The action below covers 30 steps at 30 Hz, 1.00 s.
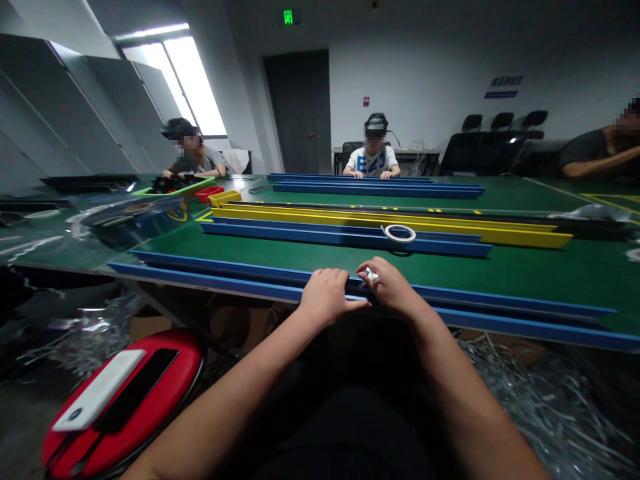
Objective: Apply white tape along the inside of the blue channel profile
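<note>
A long blue channel [225,285] lies along the near edge of the green table. My left hand [325,293] is closed over its near wall, fingers on the far side and thumb stretched along the front. Just to the right, my right hand [387,283] is curled with fingers and thumb pinched around a small white crumpled scrap [371,275], its material too small to name. A white tape roll [400,233] rests against a second blue channel [350,237] beyond my hands.
Yellow channels [500,227] and more blue channels [375,189] lie farther back. Yellow and red bins [209,194] stand at left. A red stool [165,383] holds a white power bank and a black phone. Stripped film [540,393] heaps below. Several people sit around the table [280,257].
</note>
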Tool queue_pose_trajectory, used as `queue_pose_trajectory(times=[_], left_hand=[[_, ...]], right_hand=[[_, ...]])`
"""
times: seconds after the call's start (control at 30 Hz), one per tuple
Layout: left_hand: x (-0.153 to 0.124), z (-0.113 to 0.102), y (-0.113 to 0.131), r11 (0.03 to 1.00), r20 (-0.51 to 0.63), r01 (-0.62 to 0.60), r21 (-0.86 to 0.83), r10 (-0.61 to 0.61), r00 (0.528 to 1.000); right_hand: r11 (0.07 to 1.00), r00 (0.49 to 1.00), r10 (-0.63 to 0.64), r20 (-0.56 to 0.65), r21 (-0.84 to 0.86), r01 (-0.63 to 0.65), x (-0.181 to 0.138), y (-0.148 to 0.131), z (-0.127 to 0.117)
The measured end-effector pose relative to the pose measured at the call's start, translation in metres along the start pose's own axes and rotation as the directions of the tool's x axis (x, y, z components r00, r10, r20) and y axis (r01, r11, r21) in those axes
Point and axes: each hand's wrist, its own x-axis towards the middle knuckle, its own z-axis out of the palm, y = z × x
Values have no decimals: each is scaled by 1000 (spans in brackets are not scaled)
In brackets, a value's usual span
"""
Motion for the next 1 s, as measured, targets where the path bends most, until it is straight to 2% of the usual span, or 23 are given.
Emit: queue_pose_trajectory(times=[0.13,0.27,0.37,0.47,0.57,0.7,0.77,1.0], left_hand=[[-5,-4,-11,1000,8,-5,24,5,1000],[-14,-9,-41,998,10,24,57,-25,1000],[-21,-14,-75,996,22,49,80,-51,998],[-28,-18,-108,993,56,71,94,-76,995],[-35,-20,-129,993,63,65,99,-71,996],[-39,-19,-134,992,35,59,113,-63,997],[-39,-17,-133,991,22,64,118,-67,998],[-39,-14,-133,989,13,45,141,-47,999]], right_hand=[[998,997,-57,56,-36,59,-3,-4,-7],[993,994,-95,62,-57,99,-4,-4,-16],[998,999,-33,21,-45,34,-4,-5,-15],[993,998,67,2,95,-67,-4,-7,-7],[989,997,69,-22,136,-65,-4,-9,1],[998,999,-3,32,-69,5,-2,-6,2],[990,998,5,69,-144,5,-2,-4,2],[993,1000,-5,16,-121,7,-2,-4,2]])
